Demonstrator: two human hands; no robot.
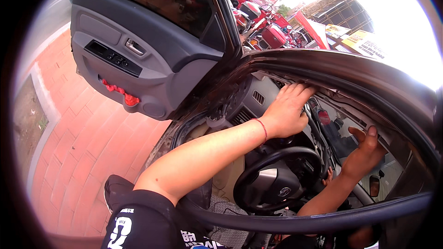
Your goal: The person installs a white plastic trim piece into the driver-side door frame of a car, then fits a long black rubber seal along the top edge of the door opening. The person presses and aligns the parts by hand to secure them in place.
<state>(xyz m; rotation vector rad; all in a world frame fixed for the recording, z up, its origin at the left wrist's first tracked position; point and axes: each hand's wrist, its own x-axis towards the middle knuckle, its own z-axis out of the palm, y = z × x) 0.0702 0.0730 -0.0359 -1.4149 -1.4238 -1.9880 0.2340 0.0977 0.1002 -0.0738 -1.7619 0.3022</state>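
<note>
My left hand (290, 110), with a red string on its wrist, reaches across the driver's door opening. Its fingers are stretched out and lie against the inside of the windscreen pillar (323, 93); the fingertips partly disappear at the pillar's edge. Farther right, inside the car, my right hand (364, 152) is raised near the upper edge of the windscreen (344, 129), thumb and a finger apart; its other fingers are hard to see. I see nothing held in either hand. A thick black rubber strip (323, 220) curves across in front of my right forearm.
Below my left hand is the steering wheel (277, 153), beside dashboard air vents (258, 97). Fingers of another hand (328, 176) show behind the wheel. The open car door (152, 64) stands at the left over red paving (87, 147). Red motor vehicles (272, 34) are parked outside.
</note>
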